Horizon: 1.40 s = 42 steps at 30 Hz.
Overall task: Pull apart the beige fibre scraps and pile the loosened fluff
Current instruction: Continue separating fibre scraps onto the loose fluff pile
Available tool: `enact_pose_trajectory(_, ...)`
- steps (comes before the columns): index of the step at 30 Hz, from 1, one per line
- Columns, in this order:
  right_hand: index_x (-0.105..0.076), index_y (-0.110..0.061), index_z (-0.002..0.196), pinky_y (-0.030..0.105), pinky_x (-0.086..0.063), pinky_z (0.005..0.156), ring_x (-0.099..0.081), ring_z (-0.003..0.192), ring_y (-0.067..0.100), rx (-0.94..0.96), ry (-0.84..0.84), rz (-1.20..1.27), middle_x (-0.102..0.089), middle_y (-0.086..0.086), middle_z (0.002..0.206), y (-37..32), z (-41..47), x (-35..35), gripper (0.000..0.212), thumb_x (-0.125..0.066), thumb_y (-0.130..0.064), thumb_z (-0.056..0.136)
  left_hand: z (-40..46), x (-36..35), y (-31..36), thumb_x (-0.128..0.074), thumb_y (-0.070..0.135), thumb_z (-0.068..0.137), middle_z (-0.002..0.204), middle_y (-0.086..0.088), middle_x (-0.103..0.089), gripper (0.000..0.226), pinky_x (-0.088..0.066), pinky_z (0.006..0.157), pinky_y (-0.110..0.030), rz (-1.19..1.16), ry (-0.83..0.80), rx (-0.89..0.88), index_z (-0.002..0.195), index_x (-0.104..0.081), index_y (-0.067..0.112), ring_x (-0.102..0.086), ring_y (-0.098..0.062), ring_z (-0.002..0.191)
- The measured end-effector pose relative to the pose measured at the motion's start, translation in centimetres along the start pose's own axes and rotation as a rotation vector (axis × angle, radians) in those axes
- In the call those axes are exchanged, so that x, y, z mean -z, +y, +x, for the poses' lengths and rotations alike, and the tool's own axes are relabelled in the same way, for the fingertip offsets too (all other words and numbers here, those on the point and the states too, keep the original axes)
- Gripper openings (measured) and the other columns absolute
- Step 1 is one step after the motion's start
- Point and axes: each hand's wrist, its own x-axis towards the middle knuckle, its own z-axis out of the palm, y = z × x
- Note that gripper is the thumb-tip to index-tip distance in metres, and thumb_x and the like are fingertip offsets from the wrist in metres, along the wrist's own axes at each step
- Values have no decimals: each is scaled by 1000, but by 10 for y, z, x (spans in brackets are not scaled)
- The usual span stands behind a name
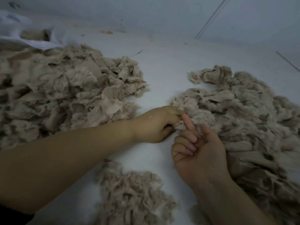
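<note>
A large heap of beige fibre scraps (61, 93) with flat fabric pieces fills the left side. A second beige heap (240, 117) spreads over the right. My left hand (155, 124) reaches across to the near left edge of the right heap and pinches a tuft of fibre (180, 125) there. My right hand (198, 153) lies palm up beside it, index finger and thumb on the same tuft, the other fingers curled. A smaller pile of loosened fluff (134, 192) sits at the bottom centre between my forearms.
Everything lies on a white surface (164, 75). A crumpled white cloth or bag (32, 34) holding more beige material sits at the back left. Thin dark lines (209, 20) cross the surface at the back right.
</note>
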Motion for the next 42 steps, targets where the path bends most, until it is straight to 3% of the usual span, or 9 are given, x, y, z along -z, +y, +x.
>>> enact_pose_trajectory(4, -64, -10, 121, 17, -25, 34, -26, 37, 7, -49, 3, -22, -36, -5, 53, 16, -1, -5, 46, -38, -42, 103, -24, 9, -2, -59, -14, 79, 99, -19, -65, 10, -48, 87, -42, -33, 34, -18, 72, -62, -7, -60, -36, 97)
enact_pose_trajectory(17, -65, -5, 119, 18, -23, 36, -25, 37, 8, -99, -2, -58, -34, -5, 52, 44, 16, -22, 48, -41, -42, 101, -65, 32, -17, -51, -18, 80, 99, -20, -62, 15, -48, 82, -44, -13, 53, -15, 75, -62, -9, -59, -36, 95)
enact_pose_trajectory(21, -70, -3, 116, 18, -22, 37, -25, 38, 7, -110, -62, -62, -33, -5, 53, 38, 16, -19, 47, -51, -35, 87, -64, 29, -15, -47, -24, 75, 92, -22, -59, 19, -48, 78, -44, -46, 100, -21, 74, -59, -9, -56, -37, 87)
enact_pose_trajectory(26, -74, -3, 111, 19, -26, 34, -26, 38, 7, -145, -164, -113, -33, -4, 53, 33, 13, -19, 46, -50, -34, 86, -57, 20, -6, -45, -22, 77, 106, -16, -66, 41, -51, 87, -33, -219, 100, 141, 112, -62, -9, -62, -23, 97)
enact_pose_trajectory(28, -73, -6, 116, 19, -25, 35, -26, 38, 7, -137, -164, -122, -33, -4, 53, 28, 13, -18, 47, -48, -36, 91, -57, 19, 1, -46, -20, 79, 100, -6, -67, 43, -50, 80, -28, -254, 124, 190, 116, -61, -4, -62, -13, 90)
enact_pose_trajectory(31, -64, -11, 126, 18, -21, 37, -25, 37, 7, -120, -115, -129, -33, -5, 52, 21, 17, -14, 47, -38, -40, 101, -64, 16, 9, -53, -19, 79, 117, -9, -64, 49, -48, 95, -27, -206, 280, 214, 123, -60, 0, -60, -16, 110)
enact_pose_trajectory(35, -59, -12, 129, 18, -20, 36, -23, 37, 6, -42, -73, -102, -33, -6, 51, 19, 21, -13, 45, -34, -41, 104, -75, 10, 10, -67, -8, 79, 114, -12, -62, 37, -44, 96, -23, -30, 427, 315, 115, -63, 0, -56, -20, 108)
enact_pose_trajectory(38, -62, -10, 126, 17, -20, 36, -23, 36, 6, -39, -90, -109, -33, -6, 51, 21, 21, -12, 45, -36, -39, 104, -76, 9, 12, -69, 2, 83, 106, -11, -65, 28, -47, 91, -33, 5, 383, 424, 111, -66, 2, -58, -22, 101)
enact_pose_trajectory(42, -62, -2, 125, 17, -20, 37, -25, 37, 6, -169, -154, -148, -33, -5, 51, 27, 19, -14, 48, -40, -37, 101, -72, 11, 16, -69, -4, 77, 95, -11, -68, 14, -50, 83, -37, -21, 345, 383, 91, -72, 1, -62, -25, 92)
